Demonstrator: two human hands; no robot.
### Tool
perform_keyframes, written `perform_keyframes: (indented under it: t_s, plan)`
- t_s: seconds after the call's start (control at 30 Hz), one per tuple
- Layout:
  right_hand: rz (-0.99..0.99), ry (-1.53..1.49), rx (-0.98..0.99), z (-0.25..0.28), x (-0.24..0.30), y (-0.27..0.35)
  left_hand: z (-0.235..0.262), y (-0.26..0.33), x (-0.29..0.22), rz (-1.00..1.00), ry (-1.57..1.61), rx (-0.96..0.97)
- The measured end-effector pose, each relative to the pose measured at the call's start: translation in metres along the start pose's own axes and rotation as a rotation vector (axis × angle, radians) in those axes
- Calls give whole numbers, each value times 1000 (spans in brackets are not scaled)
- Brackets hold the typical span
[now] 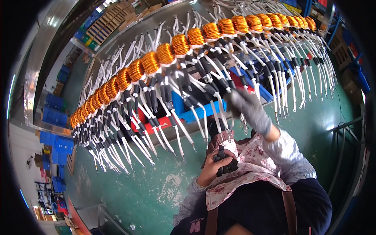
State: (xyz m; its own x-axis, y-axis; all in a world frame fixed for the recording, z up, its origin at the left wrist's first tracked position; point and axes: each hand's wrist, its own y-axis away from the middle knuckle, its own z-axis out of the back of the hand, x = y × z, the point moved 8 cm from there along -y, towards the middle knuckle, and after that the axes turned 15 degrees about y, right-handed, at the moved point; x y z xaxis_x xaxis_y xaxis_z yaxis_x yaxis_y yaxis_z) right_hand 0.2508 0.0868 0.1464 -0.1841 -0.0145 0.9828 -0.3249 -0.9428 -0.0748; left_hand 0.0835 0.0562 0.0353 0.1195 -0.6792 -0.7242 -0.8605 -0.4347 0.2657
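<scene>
My bare left hand [216,167] is closed around a bunch of short black tubes [226,162], held low in front of my apron. My right hand [247,108], in a grey glove, is raised to the hanging leads and smeared by motion, so its fingers cannot be made out. Beside it hang white leads [220,113] with metal lugs at their ends and black sleeves [222,84] higher up. These leads come from a long curved row of copper-wound ring coils [180,44] lying across the bench.
Behind the hanging leads stand a blue bin [201,111] and a red bin [162,124]. The metal bench [117,49] runs under the coil row, with more white leads on its far side. Green floor [168,188] lies below. Stacked blue crates [55,117] stand at the left.
</scene>
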Motion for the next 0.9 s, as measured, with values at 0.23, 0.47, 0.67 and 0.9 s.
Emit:
perform_keyframes:
  t_s: [0.23, 0.47, 0.67, 0.9]
  plan:
    - [370, 465, 127, -63, -18, 71, 7, -1, 6, 62, 37, -28]
    - [29, -30, 48, -39, -27, 82, -21, -2, -12, 42, -78, 63]
    - [-114, -255, -125, 14, 31, 37, -8, 4, 33, 134, -281, 122]
    - [-231, -540, -118, 36, -2, -10, -20, 23, 58, 13, -89, 340]
